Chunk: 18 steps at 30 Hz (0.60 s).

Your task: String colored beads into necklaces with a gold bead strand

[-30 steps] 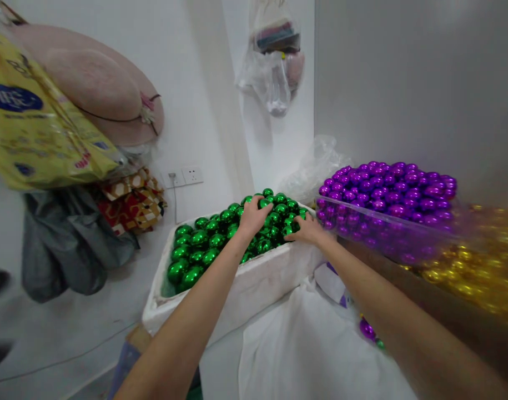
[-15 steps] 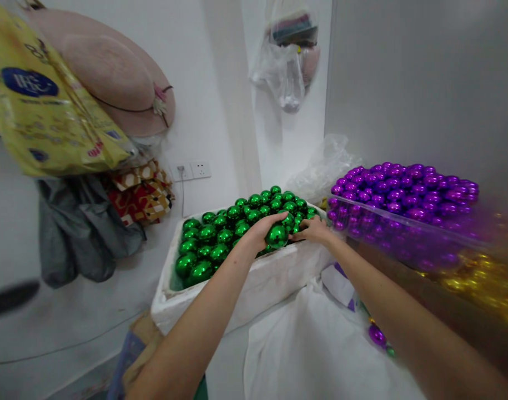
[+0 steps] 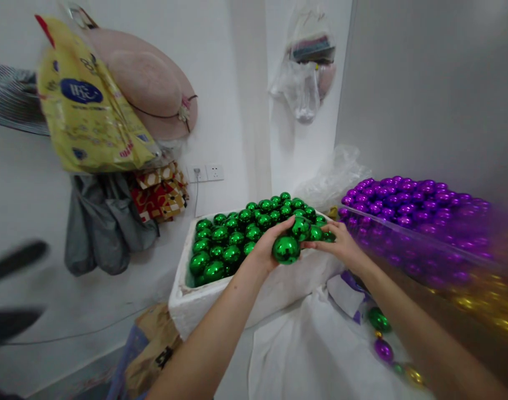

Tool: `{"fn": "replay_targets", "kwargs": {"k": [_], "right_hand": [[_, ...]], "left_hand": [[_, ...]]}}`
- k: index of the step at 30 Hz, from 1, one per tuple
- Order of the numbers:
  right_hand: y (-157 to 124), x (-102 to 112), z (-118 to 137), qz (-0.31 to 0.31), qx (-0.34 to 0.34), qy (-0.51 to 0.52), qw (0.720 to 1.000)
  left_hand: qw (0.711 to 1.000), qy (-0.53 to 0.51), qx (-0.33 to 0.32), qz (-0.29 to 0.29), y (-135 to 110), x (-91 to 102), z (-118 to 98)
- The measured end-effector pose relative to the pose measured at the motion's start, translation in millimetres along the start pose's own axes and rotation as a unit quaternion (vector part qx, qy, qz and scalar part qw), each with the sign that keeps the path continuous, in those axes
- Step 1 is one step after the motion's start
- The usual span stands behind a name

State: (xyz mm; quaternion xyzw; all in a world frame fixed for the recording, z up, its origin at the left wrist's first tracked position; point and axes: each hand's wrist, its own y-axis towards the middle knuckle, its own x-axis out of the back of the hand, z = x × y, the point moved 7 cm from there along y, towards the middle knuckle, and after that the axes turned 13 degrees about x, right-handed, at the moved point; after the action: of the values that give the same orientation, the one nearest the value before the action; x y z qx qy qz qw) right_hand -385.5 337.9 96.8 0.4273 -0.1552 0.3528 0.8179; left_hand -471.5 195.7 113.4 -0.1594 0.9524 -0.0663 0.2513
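Observation:
Shiny green balls fill a white foam box in front of me. My left hand is closed around green balls at the box's front right, one large green ball bulging out below the thumb side. Just right of it, my right hand has its fingers bent around more green balls, thumb beneath. Both hands are above the near rim, almost touching. How many balls each hand holds is partly hidden by the fingers.
At right stands a clear bin of purple balls, with gold balls below it. A beaded string lies on white cloth. Left are a paper bag and hanging bags.
My hands have come up a little from the box with green balls between them, and more balls show in my fingers. The view has shifted, so more of the beaded string shows.

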Motion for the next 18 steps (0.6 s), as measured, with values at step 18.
{"fn": "replay_targets", "kwargs": {"k": [18], "right_hand": [[-470, 232, 38, 0.121, -0.286, -0.182, 0.933]], "left_hand": [[0.912, 0.166, 0.317, 0.202, -37, -220.8, 379]]}}
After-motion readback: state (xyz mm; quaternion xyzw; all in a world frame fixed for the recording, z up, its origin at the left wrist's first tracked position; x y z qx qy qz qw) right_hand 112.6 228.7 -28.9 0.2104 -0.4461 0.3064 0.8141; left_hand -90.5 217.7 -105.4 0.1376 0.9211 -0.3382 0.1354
